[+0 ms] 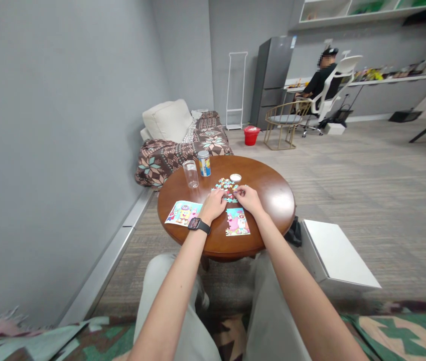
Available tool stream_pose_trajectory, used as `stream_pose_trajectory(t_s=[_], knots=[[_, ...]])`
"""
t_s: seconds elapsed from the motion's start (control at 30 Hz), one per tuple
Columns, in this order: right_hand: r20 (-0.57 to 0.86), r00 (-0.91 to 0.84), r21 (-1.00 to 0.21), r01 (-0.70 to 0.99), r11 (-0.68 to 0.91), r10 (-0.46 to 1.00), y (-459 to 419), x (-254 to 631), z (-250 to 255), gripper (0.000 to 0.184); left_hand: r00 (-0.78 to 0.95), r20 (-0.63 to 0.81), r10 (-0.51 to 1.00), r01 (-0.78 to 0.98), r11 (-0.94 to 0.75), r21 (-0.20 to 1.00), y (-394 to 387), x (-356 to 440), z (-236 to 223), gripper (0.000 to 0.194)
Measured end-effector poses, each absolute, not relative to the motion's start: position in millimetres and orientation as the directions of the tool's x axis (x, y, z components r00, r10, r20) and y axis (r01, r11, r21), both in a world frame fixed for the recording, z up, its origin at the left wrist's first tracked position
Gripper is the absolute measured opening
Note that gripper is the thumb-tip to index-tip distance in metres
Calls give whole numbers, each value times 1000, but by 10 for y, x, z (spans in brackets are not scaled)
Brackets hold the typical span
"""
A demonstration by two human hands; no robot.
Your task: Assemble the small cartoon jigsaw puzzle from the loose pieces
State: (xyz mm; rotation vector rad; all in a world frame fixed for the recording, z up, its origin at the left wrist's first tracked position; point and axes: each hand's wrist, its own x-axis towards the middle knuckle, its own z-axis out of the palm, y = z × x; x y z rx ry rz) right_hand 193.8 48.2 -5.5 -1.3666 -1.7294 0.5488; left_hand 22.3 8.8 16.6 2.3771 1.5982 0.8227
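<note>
Loose jigsaw puzzle pieces (225,183) lie in a small heap on a round wooden table (273,185). My left hand (215,203), with a black watch on its wrist, rests at the left side of the heap, fingers extended onto the pieces. At the heap's right side, my right hand (249,197) has its thumb and fingertips pinched together on what looks like a small puzzle piece, mostly hidden. Just below the hands sits a partly assembled puzzle section (237,222) with a cartoon picture. A cartoon reference sheet (183,213) lies to the left, partly behind my left wrist.
A clear glass (190,174) and a printed can (204,164) stand at the table's back left. A round white lid (236,177) lies behind the pieces. On the floor at right is a white box (342,250). Farther back, a person (320,80) sits near a red bucket (251,136).
</note>
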Motion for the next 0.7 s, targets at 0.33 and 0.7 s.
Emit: stream_pose_trajectory(t_s=[0.33,0.7], knots=[[281,-165,-859,395,324,945,336,1910,56,5,322,363,874,785,-461,413,83,226,179,31],[255,54,-865,460,203,965,383,1931,37,6,345,342,874,800,-465,379,108,220,144,34]])
